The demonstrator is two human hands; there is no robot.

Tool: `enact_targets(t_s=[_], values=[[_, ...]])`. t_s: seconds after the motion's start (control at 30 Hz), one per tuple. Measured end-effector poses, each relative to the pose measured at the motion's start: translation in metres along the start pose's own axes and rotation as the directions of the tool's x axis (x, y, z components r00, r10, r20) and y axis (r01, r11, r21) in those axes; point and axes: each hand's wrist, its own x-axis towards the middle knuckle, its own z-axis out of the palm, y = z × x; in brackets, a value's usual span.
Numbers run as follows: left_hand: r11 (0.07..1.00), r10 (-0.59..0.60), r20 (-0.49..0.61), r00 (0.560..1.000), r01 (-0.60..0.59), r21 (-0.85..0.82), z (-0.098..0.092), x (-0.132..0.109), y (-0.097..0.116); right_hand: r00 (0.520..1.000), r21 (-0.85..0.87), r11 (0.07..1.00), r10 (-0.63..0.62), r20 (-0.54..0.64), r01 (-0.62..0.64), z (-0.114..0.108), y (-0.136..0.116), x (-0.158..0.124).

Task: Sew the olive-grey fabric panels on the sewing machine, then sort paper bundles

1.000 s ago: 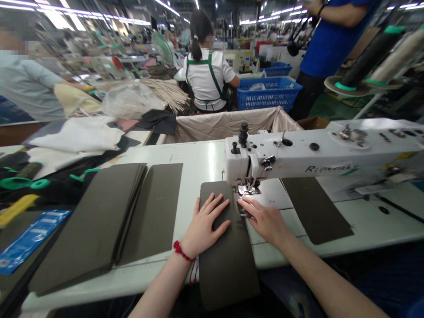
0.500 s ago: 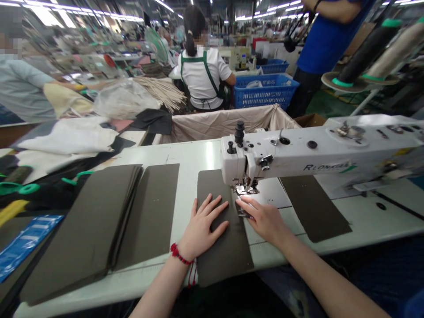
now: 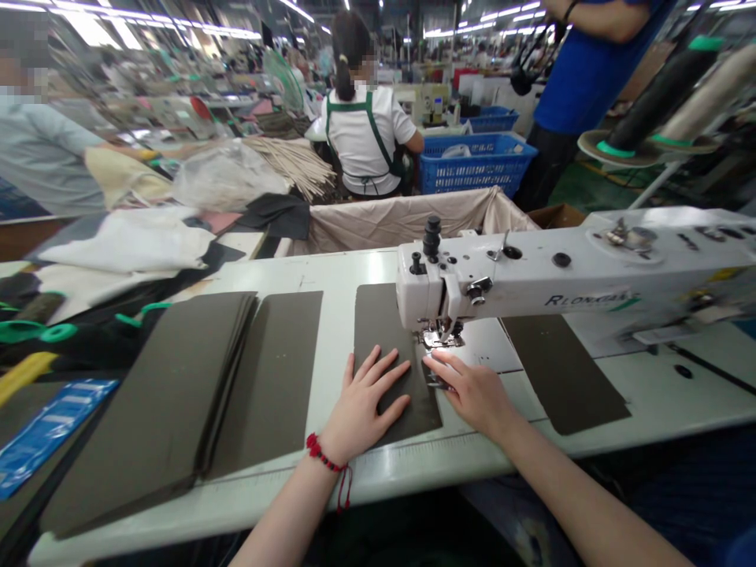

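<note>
A dark olive fabric panel (image 3: 378, 327) lies on the white sewing table (image 3: 348, 279), running under the presser foot (image 3: 440, 337) of a white sewing machine (image 3: 567, 283). My left hand (image 3: 366, 405) rests flat on the panel with fingers spread. To its right, my right hand (image 3: 472, 390) lies with fingers stretched out, fingertips at the panel's right edge just in front of the presser foot. Neither hand grips anything.
A stack of olive panels (image 3: 177, 394) lies at the left, another single panel (image 3: 564, 370) at the right under the machine arm. A cloth-lined bin (image 3: 413, 216) stands behind the table. Blue crates (image 3: 476, 161), thread cones (image 3: 661, 98) and other people are farther back.
The panel has travelled away from me under the presser foot; its near end, earlier hanging over the table edge, now lies on the table. Both hands stayed in place on it.
</note>
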Motion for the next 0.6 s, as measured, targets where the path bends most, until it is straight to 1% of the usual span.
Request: enact_targets(t_s=[0.23,0.6], values=[[1.0,0.008,0.014,1.0,-0.009,0.02,0.0007,-0.0015,0.0007,1.0,-0.006,1.0,0.008,0.007,-0.008,-0.0001,0.0006,-0.0004],[0.998,0.062,0.022,0.998,-0.062,0.025,-0.0006,-0.0006,0.0014,1.0,0.001,1.0,0.012,0.011,-0.012,-0.001,-0.0003,-0.0005]])
